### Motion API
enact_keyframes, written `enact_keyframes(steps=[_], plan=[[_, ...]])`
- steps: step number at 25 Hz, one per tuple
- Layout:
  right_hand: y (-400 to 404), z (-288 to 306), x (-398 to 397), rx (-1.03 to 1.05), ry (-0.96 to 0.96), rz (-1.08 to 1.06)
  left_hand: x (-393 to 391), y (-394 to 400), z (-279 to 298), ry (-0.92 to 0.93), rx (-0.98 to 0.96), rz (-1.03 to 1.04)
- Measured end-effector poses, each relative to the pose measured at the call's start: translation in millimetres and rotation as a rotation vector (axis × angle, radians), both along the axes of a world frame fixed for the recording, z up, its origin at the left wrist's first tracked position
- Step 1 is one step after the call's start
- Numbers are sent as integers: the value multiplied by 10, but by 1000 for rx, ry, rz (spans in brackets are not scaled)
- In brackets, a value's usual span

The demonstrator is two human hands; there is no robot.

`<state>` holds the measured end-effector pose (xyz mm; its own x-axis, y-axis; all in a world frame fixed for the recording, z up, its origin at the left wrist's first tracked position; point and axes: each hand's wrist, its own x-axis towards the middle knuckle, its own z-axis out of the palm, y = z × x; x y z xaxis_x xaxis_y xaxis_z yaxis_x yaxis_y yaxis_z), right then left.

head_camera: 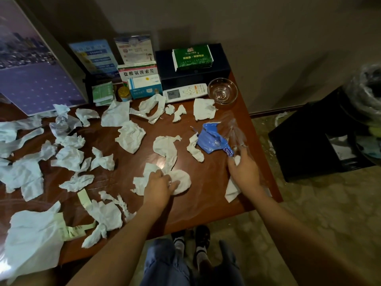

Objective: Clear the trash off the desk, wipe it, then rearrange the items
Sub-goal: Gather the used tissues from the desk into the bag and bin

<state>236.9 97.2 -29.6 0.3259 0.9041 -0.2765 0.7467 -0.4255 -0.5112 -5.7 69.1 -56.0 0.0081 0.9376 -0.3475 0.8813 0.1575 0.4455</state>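
Desk point(208, 205): brown glossy top, most of its surface strewn with torn and crumpled white tissue scraps. Black bin point(305, 141) stands on the floor just right of the right hand, off the desk edge, a bagged load above it at the frame's right margin.

Large poster board point(31, 65) leans at the far left rear, well away from both hands. Dark blue box point(214, 71) sits at the rear, straight beyond the hands, with a green tissue pack point(192, 56) on top. Left of the box: medicine boxes point(142, 81), two upright cards behind them, a small yellow-lidded jar point(124, 93), green sachets.

White remote point(185, 92) lies in front of the dark box; glass bowl point(222, 90) just right of it, beyond the right hand.

Left hand point(158, 187): palm down, fingers curled into a crumpled white tissue point(181, 180) on the desk, gathering it. More tissue lies just beyond the knuckles, and a long strip point(167, 149) runs away from the hand.

Right hand point(244, 164): fingers closed around a bunch of trash, namely a blue plastic wrapper point(212, 139), clear plastic film point(237, 133) and a small white wad by the fingertips. Wrapper extends up-left from the grip, over the desk. A white tissue piece point(232, 190) lies under the right wrist at the desk's right edge.

Largest scrap cluster spreads left of the left hand, toward the near-left corner, with a pale green paper strip point(70, 230) among it.
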Motion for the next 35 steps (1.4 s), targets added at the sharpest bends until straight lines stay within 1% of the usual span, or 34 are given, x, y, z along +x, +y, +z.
enact_keyframes(steps=[2,3,5,7,10,12,14,16,18,20,23,25,28,30,32,35], plan=[[253,-7,-25,-53,-99,88,-33,-19,-1,22,29,12],[352,-25,-44,-69,-114,123,-50,-25,0,22,59,18],[473,-96,-97,-70,-82,164,-91,-40,5,9,129,16],[494,-188,-153,-76,-66,167,-140,-68,-4,14,197,17],[419,-294,-248,-98,-102,91,-207,-106,21,-16,212,66],[352,-310,-316,-26,-35,12,-228,-85,89,-102,237,118],[258,-270,-347,77,45,-36,-245,-29,208,-179,233,214],[196,-157,-322,127,120,-116,-276,42,330,-185,240,266],[144,15,-290,119,240,-186,-316,121,434,-208,289,273],[91,198,-253,98,304,-178,-328,199,555,-215,310,280],[-8,438,-213,131,341,-141,-302,278,739,-204,350,306],[-59,562,-216,129,291,-97,-299,311,849,-203,397,309],[-104,592,-196,70,104,-15,-312,331,939,-209,415,270],[-141,640,-197,69,-6,-6,-303,323,1011,-234,426,240],[-159,724,-198,124,12,-56,-270,336,1073,-280,421,201],[-174,841,-147,200,172,-99,-143,375,1183,-348,402,99]])
